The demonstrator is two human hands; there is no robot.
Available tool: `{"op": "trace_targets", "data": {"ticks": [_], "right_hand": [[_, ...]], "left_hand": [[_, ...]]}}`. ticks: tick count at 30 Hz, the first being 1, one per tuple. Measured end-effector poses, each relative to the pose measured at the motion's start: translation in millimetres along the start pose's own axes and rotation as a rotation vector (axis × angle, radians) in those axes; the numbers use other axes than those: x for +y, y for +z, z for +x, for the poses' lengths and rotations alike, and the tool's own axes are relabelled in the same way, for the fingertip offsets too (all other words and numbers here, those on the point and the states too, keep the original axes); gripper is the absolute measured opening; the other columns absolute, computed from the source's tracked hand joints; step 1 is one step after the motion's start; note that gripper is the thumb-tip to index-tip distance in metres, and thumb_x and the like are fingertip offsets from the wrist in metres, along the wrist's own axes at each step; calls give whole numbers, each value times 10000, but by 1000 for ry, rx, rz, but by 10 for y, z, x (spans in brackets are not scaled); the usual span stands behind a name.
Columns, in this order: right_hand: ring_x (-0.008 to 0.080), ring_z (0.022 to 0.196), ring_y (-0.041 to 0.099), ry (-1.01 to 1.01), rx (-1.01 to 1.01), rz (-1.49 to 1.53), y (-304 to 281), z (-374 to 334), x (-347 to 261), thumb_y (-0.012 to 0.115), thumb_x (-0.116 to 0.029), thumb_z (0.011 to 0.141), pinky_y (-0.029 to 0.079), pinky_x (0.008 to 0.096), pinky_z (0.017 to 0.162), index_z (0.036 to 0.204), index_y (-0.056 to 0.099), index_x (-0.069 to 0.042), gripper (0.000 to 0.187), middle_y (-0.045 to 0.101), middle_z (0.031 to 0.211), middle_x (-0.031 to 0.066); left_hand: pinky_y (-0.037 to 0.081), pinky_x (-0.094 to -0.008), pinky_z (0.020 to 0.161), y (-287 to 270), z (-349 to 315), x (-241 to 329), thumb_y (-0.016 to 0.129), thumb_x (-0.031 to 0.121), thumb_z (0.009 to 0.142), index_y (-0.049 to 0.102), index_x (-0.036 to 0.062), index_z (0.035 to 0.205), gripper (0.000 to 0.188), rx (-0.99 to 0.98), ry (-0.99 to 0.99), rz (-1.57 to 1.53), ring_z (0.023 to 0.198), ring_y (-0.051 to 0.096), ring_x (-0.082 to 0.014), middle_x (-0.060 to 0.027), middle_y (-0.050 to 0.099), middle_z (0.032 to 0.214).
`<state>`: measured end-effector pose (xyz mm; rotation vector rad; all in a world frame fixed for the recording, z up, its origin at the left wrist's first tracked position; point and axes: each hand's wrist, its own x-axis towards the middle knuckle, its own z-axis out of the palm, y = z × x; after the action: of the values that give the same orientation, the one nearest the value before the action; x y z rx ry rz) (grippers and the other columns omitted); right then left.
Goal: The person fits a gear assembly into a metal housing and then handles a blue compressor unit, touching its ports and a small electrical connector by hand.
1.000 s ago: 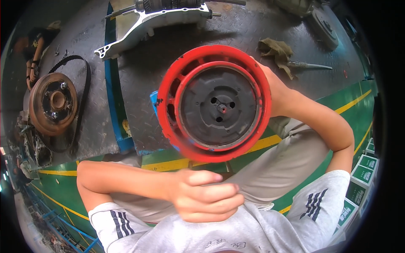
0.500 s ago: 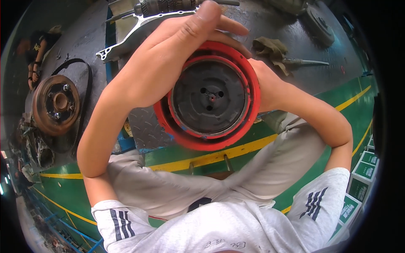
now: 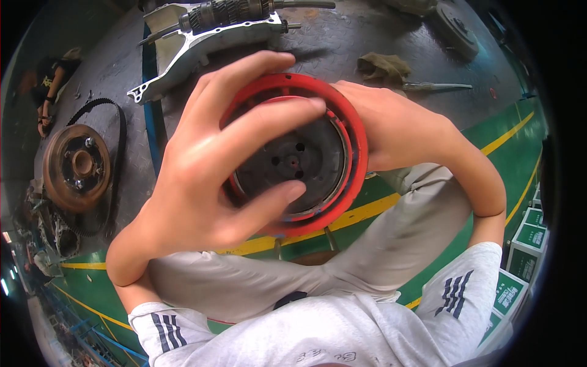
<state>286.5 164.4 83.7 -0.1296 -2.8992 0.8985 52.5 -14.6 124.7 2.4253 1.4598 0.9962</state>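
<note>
A round red pulley (image 3: 353, 183) with a black disc (image 3: 318, 160) set in its middle faces me, held up between my hands above my lap. Three dark holes surround the disc's centre. My left hand (image 3: 211, 153) spreads over the pulley's left side, index finger and thumb stretched apart across the black disc. Its other fingers reach along the upper red rim. From the right, my right hand (image 3: 397, 125) grips the rim, its fingertips hidden behind the pulley.
Behind the pulley, a metal housing (image 3: 214, 40) with a gear shaft (image 3: 229, 15) lies on the dark metal table. A rusty wheel (image 3: 79, 168) and a toothed belt (image 3: 124, 131) lie left. A cloth (image 3: 385, 68) lies beyond my right hand. Another person's arm (image 3: 52, 92) shows far left.
My left hand has come down from the upper rim, and its fingers have spread across the pulley's face. The pulley has moved slightly left and toward me and turned a little.
</note>
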Motion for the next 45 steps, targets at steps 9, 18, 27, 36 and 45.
{"op": "trace_targets", "data": {"ticks": [9, 18, 27, 36, 45], "right_hand": [[403, 1291, 632, -56, -69, -109, -270, -48, -37, 943, -309, 747, 518, 472, 1065, 1517, 493, 4, 945, 678, 1369, 206], [369, 1377, 623, -212, 78, 185, -205, 47, -45, 1063, -392, 549, 523, 469, 1116, 1574, 442, 26, 1270, 617, 1487, 231], [324, 1234, 710, -194, 222, 140, -60, 41, -167, 1074, -257, 568, 570, 423, 1046, 1520, 495, 15, 1147, 668, 1402, 196], [325, 1226, 709, -187, 230, 125, -7, -56, -223, 1079, -271, 566, 575, 420, 1021, 1480, 529, 15, 1105, 663, 1394, 185], [307, 1219, 715, -208, 236, 134, -44, -48, -200, 1094, -327, 526, 580, 413, 1019, 1485, 536, 5, 1158, 679, 1382, 165]], "left_hand": [[487, -467, 1157, -31, 35, 158, 901, 199, 653, 734, 22, 1314, 704, -21, -115, -40, 1363, 626, -401, -274, 545, 1550], [476, -476, 1169, -14, 23, 252, 913, 110, 610, 767, 51, 1271, 680, 8, -195, -71, 1385, 610, -423, -285, 511, 1587], [474, -488, 1168, -93, 192, 388, 935, 130, 598, 791, 91, 1238, 658, -69, -271, -12, 1421, 576, -439, -269, 487, 1622], [489, -502, 1154, -12, 164, 446, 964, 117, 550, 792, 94, 1187, 660, -47, -222, 4, 1402, 588, -448, -268, 518, 1599], [427, -534, 1214, 60, 44, 209, 998, 266, 631, 695, 21, 1312, 785, 5, -115, -66, 1467, 517, -457, -333, 422, 1623]]}}
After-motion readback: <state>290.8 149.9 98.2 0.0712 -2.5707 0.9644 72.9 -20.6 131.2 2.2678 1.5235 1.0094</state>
